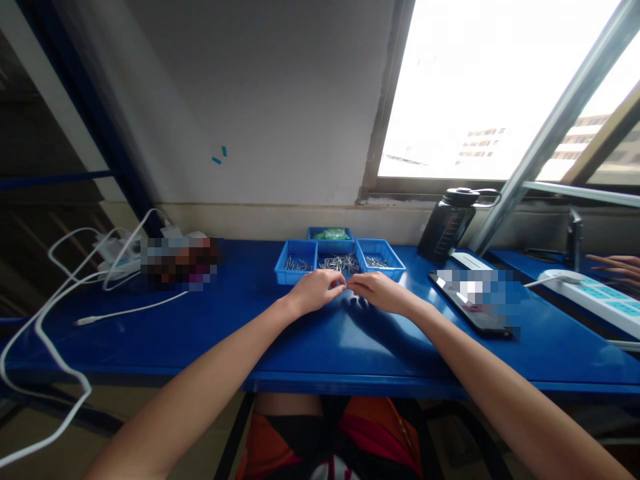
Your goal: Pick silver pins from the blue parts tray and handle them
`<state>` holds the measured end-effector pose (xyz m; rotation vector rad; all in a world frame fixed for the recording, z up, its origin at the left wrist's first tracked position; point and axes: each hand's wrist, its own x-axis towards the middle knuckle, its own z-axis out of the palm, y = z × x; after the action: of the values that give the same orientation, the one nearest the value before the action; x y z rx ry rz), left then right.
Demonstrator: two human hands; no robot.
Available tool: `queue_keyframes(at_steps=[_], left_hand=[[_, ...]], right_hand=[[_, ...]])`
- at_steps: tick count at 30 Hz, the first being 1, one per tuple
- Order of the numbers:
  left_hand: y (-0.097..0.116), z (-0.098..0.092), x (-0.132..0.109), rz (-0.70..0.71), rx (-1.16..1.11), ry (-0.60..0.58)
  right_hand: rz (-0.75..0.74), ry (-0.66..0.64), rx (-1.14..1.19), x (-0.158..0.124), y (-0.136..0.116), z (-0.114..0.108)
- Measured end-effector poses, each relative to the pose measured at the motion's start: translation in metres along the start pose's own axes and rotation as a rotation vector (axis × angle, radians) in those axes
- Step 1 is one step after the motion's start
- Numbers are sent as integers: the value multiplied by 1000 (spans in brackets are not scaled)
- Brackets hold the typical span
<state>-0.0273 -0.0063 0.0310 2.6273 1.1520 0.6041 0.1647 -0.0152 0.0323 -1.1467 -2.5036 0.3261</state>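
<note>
My left hand (319,291) and my right hand (376,291) meet fingertip to fingertip above the blue table (320,340). Both are closed in a pinch; whatever they hold is too small to make out. Just beyond them, several small metal pieces (336,262) lie in a middle blue tray, partly hidden by my fingers. A blue tray on the left (287,276) and another on the right (395,272) hold more metal pieces. Behind them, a blue tray holds green material (333,234).
White cables (55,347) and a blurred-out pile lie at the left. A black bottle (447,227), a dark tablet-like device (463,307) and a white power strip (600,297) are at the right. Another person's hand (620,268) shows at the right edge.
</note>
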Motion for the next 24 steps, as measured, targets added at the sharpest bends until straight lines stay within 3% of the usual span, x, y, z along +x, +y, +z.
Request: queue_keyframes(at_steps=[8,16,24], left_hand=[[1,0,0,82,-82,36],[5,-2,-3,-32,-33,21],[0,-1,-2,-21,33,-7]], right_hand=[[12,-27,-17,0,-1,2],[58,-26,-13,-1,0,0],[43,36,0,0,0,-2]])
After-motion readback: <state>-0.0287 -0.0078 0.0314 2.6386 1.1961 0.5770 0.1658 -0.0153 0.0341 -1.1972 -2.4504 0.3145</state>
